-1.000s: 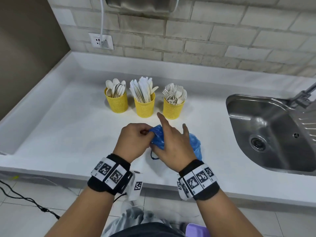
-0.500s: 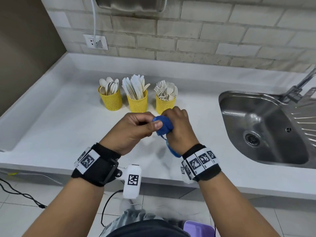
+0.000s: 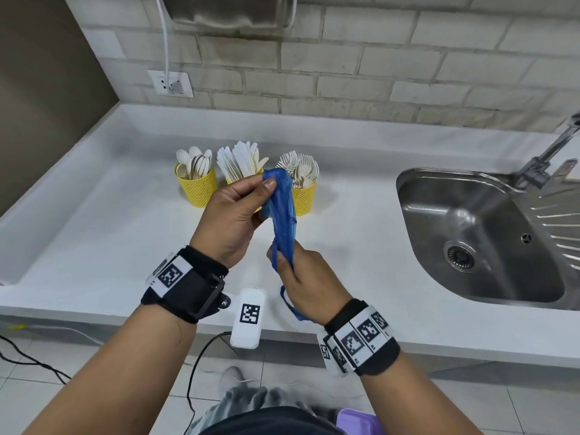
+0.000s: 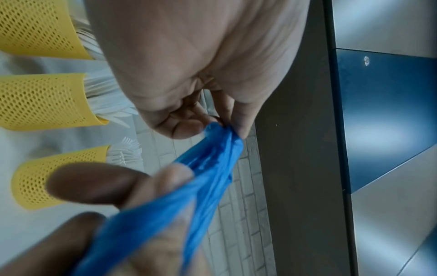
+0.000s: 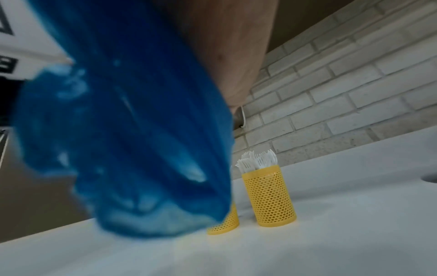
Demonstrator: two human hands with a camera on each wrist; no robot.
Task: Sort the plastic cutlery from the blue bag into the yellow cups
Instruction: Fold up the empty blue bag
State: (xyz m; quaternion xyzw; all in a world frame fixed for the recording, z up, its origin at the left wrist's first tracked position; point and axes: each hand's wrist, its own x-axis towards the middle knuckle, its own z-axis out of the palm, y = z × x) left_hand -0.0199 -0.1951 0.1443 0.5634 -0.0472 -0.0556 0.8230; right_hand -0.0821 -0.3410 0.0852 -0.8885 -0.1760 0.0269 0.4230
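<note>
Bag (image 3: 282, 211), bunched on the counter a second ago, is now lifted mid-frame, stretched between left hand (image 3: 233, 215) and right hand (image 3: 306, 282), both gripping it. Cups (image 3: 197, 189) hold sorted cutlery; sorting appears complete.

A white worktop (image 3: 94, 233) runs along a pale brick wall (image 3: 392, 73). A steel sink (image 3: 483, 233) is set into it at the right, with a tap (image 3: 546, 158) at its far corner. A socket (image 3: 171, 83) on the wall holds a white cable (image 3: 165, 42). Black cables (image 3: 28, 359) lie on the tiled floor (image 3: 47, 400).
</note>
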